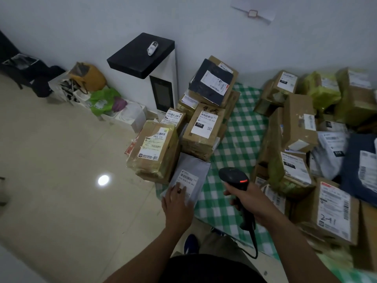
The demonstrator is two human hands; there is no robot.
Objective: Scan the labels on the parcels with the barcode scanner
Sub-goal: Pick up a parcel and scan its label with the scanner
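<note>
A green-and-white checked cloth [238, 127] spread on the tiled floor carries the parcels. A loose heap of cardboard boxes [299, 123] and bags crowds its right edge, and the nearest box [330, 213] there has "2-41" handwritten on its label. At the far left corner stands a stack topped by a black parcel [210, 82]. In front of it a brown box [204, 127] has a label reading "010-010-LJ0-551" with "010" on a black patch. Just off the left edge sits a tape-wrapped box [155, 148] marked "P802 T72". A grey mailer bag [193, 168] lies at the near left edge, touching that box, and its white label [186, 179] also reads "010-010-LJ0 551" under a barcode. The black barcode scanner [234, 178] hangs over the cloth just right of the mailer, with a red light lit on its head. The right hand [248, 201] is wrapped round its handle. The left hand [177, 203] presses flat on the mailer's near end, fingers straight.
</note>
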